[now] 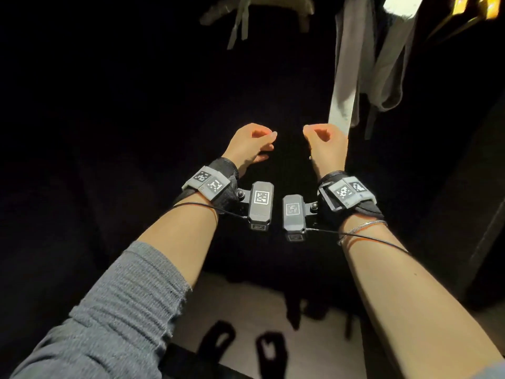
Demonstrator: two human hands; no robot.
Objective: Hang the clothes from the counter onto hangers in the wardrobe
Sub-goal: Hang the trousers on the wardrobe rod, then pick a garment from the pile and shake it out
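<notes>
A black garment (289,86) fills the dark middle of the view and is hard to make out against the unlit wardrobe. Its ragged lower edge ends above the pale floor. My left hand (250,144) and my right hand (323,144) are raised side by side in front of it. Their fingers are curled and each thumb lies against a forefinger, pinching the black fabric. A pale padded hanger (276,4) with dangling grey ribbons shows at the top, above the garment.
Grey clothes (352,50) hang at the upper right beside a white strip (341,105). A bright yellow object (483,6) is in the top right corner. Below me lies a pale floor (246,305) with two black slippers (217,340).
</notes>
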